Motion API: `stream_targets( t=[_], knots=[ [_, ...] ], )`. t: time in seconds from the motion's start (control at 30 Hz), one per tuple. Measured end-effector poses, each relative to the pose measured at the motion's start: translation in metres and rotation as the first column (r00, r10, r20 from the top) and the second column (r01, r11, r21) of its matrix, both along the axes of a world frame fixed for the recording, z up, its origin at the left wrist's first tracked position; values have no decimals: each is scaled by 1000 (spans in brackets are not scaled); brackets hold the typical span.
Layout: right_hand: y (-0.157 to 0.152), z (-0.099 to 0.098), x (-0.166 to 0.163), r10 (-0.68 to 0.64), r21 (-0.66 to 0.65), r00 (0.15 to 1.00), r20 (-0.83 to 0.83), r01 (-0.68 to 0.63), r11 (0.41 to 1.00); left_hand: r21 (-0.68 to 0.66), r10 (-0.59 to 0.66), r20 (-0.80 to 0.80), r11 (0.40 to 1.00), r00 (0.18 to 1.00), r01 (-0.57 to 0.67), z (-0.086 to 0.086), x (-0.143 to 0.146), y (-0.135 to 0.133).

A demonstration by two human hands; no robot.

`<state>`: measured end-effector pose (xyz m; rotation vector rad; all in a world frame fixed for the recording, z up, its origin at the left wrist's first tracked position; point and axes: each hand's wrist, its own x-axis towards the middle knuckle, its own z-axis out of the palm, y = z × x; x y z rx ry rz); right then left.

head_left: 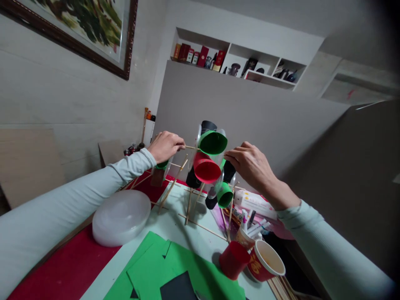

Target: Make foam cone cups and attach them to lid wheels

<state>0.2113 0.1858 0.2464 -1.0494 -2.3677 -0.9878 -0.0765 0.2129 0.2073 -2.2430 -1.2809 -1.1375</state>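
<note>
A wheel of clear plastic discs with green [213, 142], red [206, 167] and black paper cylinders hangs above the table, a thin wooden stick [191, 147] at its side. My left hand [167, 146] is closed, pinching the stick's left end. At the wheel's right side, my right hand [250, 162] is pinched shut in line with the same stick; its fingers hide that end. Just below stands a frame of wooden sticks [189, 206], with slanted legs and a crossbar on the tabletop. A smaller green cylinder [225, 195] hangs low on the wheel's right.
Green sheets [162, 266] and a black piece [178, 287] lie in front. A white dome [121, 217] sits left. At right are a red cylinder [234, 260], a paper cup [265, 262], a cup of markers [245, 237] and a tissue pack [254, 204]. Behind my left hand stands another stick-and-disc piece [161, 173].
</note>
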Motion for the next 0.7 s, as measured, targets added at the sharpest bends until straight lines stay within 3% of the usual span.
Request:
stream_targets(
  t=[0.23,0.37,0.43,0.53,0.6,0.7],
  knots=[
    [6,-10,8,92,103,994,-49,-87,991,0,-122,91,992,988,123,12,-23,-25],
    [7,-13,18,122,165,990,-76,-108,980,34,23,317,999,948,-36,10,-70,-36],
    [4,-14,22,129,184,988,-79,-113,976,-39,153,418,988,895,-151,-5,-102,-34],
    [-3,-14,26,121,185,990,-68,-106,977,-265,339,456,934,823,-238,-43,-145,-23],
    [-8,-14,27,102,174,992,-69,-89,981,-439,409,428,874,806,-210,-73,-163,-15],
    [-10,-13,28,103,169,992,-69,-91,981,-649,372,398,760,839,-30,-111,-167,-6]
  ],
)
